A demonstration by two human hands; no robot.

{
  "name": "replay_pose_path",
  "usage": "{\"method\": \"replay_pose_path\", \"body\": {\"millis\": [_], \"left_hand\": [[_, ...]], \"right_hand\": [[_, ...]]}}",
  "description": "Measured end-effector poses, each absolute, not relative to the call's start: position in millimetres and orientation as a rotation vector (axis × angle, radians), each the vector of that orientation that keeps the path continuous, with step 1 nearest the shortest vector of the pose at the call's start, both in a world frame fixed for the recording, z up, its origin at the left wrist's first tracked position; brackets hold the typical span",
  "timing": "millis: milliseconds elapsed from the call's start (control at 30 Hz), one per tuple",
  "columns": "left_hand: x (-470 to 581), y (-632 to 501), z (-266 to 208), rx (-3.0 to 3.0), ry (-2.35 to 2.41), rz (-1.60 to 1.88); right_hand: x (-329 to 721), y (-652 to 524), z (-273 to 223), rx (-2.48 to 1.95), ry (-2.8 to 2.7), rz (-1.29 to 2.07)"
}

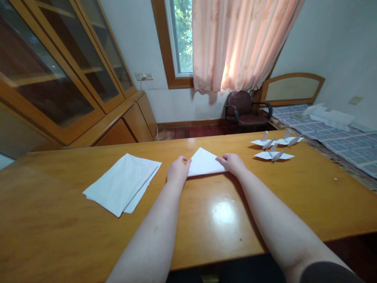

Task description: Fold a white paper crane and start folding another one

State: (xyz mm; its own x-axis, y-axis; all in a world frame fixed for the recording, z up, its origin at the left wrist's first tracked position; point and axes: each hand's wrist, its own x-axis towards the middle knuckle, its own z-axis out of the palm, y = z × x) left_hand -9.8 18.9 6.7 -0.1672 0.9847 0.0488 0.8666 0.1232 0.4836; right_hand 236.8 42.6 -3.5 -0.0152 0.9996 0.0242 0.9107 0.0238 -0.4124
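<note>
A white sheet of paper, folded to a triangle with its point facing away from me, is held low over the wooden table. My left hand pinches its left corner between thumb and fingers. On the opposite corner, my right hand grips it with the thumb on top and the fingers mostly hidden beneath. A stack of white paper sheets lies to the left of my left hand. Beyond my right hand, three folded paper cranes stand close together on the tabletop.
Past the far table edge is a dark red armchair under a pink curtain. A bed with a checked cover stands along the right. Glass-door cabinets line the left wall.
</note>
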Motion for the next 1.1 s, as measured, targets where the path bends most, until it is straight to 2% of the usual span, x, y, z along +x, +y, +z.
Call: {"method": "replay_pose_path", "body": {"millis": [300, 467, 633, 933, 1100], "left_hand": [[-10, 20, 5, 1.756, 2.045, 0.558], [-11, 20, 3, 1.811, 1.702, 0.670], [-14, 18, 3, 1.824, 1.470, 0.631], [-16, 25, -1, 1.896, 1.727, 0.581], [-9, 19, 4, 1.993, 2.061, 0.564]], "right_hand": [[239, 42, -3, -2.007, -2.055, 0.450], [249, 44, -1, -2.101, -2.035, 0.347], [254, 46, 0, -2.237, -1.906, 0.295], [252, 49, -2, -2.289, -1.886, 0.303], [248, 49, -4, -2.278, -1.907, 0.271]]}}
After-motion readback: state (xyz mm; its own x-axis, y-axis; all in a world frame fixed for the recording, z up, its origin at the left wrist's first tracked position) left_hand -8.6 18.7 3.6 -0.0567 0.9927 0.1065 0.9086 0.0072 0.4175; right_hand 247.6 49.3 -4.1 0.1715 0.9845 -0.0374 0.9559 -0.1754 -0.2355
